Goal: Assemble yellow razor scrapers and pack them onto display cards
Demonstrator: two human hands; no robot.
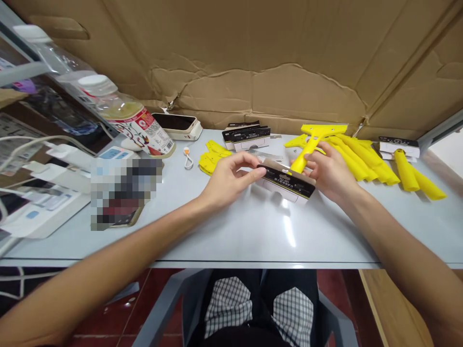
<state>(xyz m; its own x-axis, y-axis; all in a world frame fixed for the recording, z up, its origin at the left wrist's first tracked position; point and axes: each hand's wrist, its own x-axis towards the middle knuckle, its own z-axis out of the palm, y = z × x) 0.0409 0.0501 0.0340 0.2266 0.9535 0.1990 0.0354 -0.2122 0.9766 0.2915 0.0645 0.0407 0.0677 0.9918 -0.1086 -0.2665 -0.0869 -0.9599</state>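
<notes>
Torn brown cardboard point(260, 91) lines the wall behind the pale grey table point(325, 241), and you're working near its middle. Your left hand point(227, 178) is almost closed, with thumb and fingers pinching the left end of a black-and-kraft card point(289, 185). The card looks lifted off the table and tilted, between your two hands. Your right hand point(331, 173) is curled around the handle of a yellow scraper point(307, 154), whose blade end points away from you. The handle's tip reaches the card's upper edge, though your fingers partly hide that spot.

Pinch the card by its edge so it doesn't bow, and leave its printed face uncovered. Hold the scraper low on the handle, where small movements are easiest to control.

A stack of cards point(246, 137) lies beyond your left hand, with loose yellow scrapers point(213, 156) beside it. A heap of yellow scrapers point(361, 156) lies just past your right hand. Further left are a plastic bottle point(126, 115) and a phone point(177, 126).
</notes>
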